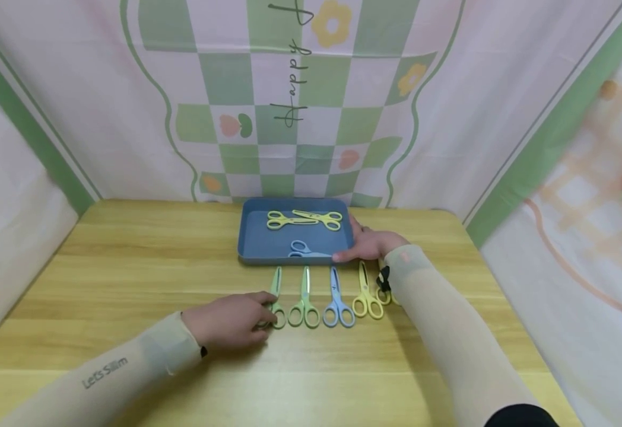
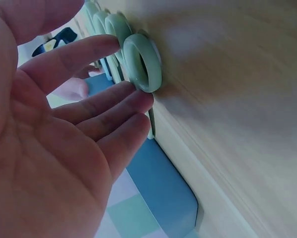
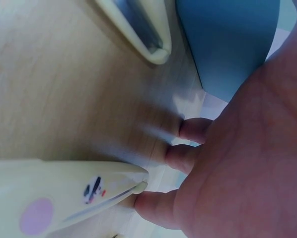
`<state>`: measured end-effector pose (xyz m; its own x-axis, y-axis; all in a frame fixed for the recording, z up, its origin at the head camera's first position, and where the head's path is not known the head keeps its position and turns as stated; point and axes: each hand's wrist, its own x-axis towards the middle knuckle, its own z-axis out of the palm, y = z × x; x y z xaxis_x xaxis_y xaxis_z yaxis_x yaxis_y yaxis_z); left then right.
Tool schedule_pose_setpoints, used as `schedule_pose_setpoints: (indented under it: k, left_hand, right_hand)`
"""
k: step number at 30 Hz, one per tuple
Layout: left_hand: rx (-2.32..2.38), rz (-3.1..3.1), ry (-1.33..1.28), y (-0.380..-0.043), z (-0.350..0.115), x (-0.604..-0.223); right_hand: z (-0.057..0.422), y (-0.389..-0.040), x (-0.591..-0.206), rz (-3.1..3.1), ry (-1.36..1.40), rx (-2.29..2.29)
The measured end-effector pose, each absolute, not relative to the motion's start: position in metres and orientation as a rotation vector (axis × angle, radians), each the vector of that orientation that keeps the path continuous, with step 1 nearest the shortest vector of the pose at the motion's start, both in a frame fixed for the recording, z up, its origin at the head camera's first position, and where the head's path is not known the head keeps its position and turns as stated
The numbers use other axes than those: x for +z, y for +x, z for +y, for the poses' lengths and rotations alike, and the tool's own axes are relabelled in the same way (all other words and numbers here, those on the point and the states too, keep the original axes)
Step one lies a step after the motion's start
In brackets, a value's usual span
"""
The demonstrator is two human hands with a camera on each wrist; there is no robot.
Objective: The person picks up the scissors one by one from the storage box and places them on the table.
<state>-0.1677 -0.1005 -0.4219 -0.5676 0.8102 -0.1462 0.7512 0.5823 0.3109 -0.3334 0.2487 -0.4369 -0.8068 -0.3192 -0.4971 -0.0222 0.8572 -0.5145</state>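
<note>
Head: we see a blue tray (image 1: 257, 237) at the back of the wood-grain table (image 1: 129, 267). In it: two yellow scissors (image 1: 304, 220), overlapping, and one pair of blue scissors (image 1: 311, 254) along the near wall. In front of it, a row, tips toward the tray: leftmost green scissors (image 1: 276, 289), second green scissors (image 1: 304, 305), blue pair (image 1: 335, 303), left yellow pair (image 1: 364, 296), rightmost yellow pair (image 1: 380, 296), the last partly hidden by our right wrist. Our left hand (image 1: 228, 323) touches the leftmost green handles. Our right hand (image 1: 370, 242) is at the tray's right side, thumb over the near right corner. Text: backdrop (image 1: 228, 83) reads "Happy" turned sideways, plus a cut-off letter; left sleeve (image 1: 102, 376) reads "Let's Slim" or close, letters soft.

Left wrist: fingers spread, fairly straight, tips against the nearest green handle loop, not clamped. More loops line up behind. No writing we can read.

Right wrist: fingers apart, one tip just beside a yellow blade tip; we can't tell if they touch. That blade cover has a small printed figure and a lilac oval, no legible lettering. Tray wall shows at top.
</note>
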Motion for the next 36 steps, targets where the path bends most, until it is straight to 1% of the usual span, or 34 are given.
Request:
schedule_pose_setpoints:
  k: [11, 21, 30, 36]
  left_hand:
    - [0.316, 2.55, 1.284, -0.167, -0.097, -0.425]
    - [0.346, 2.545, 1.27, -0.167, -0.099, -0.42]
    - [0.343, 2.599, 1.27, -0.181, -0.098, -0.402]
    - [0.34, 2.601, 1.244, -0.196, -0.094, -0.4]
  right_hand:
    - [0.248, -0.331, -0.433, 2.425, -0.231, -0.673]
    - [0.246, -0.327, -0.43, 2.446, -0.26, -0.627]
    - [0.248, -0.331, -0.433, 2.444, -0.245, -0.635]
    - [0.247, -0.332, -0.434, 2.44, -0.236, -0.652]
